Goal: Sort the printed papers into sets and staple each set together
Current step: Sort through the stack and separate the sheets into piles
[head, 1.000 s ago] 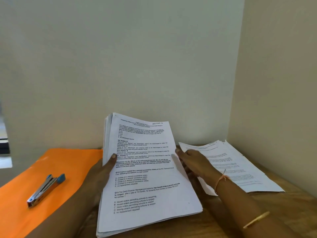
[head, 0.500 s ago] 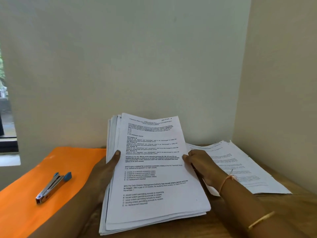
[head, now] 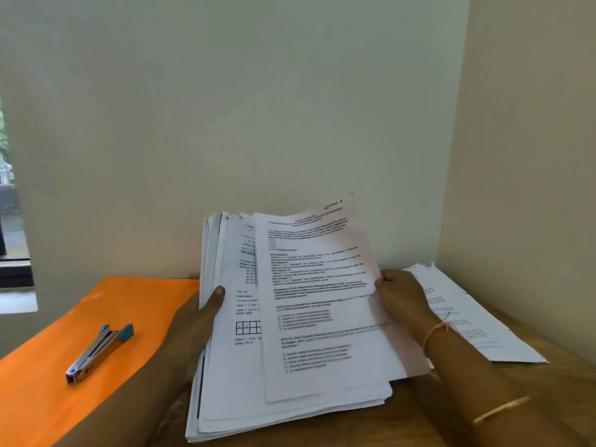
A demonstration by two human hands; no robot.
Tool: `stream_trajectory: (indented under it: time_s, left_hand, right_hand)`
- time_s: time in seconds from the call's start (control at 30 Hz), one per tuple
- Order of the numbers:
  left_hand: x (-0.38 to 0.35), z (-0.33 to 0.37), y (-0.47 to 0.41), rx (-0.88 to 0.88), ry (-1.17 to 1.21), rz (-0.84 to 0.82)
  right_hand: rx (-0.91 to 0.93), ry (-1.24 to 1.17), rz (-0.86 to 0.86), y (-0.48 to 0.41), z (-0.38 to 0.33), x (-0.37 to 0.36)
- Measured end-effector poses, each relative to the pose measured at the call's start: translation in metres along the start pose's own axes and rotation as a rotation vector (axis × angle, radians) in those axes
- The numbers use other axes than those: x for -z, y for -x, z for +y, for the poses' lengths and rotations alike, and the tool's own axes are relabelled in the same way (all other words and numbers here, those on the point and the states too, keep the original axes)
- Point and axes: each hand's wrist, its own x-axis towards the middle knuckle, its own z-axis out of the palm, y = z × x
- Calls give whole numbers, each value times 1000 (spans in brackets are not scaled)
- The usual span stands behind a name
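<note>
Now left grip [head: 196, 321] clasps stack [head: 232, 398]; right grip [head: 403, 295] pinches top sheet [head: 322, 301], long axis leaning far-right.

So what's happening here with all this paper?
A person is sorting printed pages. The left hand holds a thick stack by its left edge, while the right hand pinches the top sheet, skewed off the stack. Another pile lies to the right. The stapler rests untouched on an orange folder.
</note>
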Motion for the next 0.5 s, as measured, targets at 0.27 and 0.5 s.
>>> stream_trajectory:
  time_s: [0.27, 0.5]
  left_hand:
    - [-1, -1, 0, -34, -51, -4]
    - [-1, -1, 1, -52, -51, -11]
  right_hand:
    - [-33, 281, 231, -26, 37, 69]
    - [-146, 593, 93, -37, 76, 80]
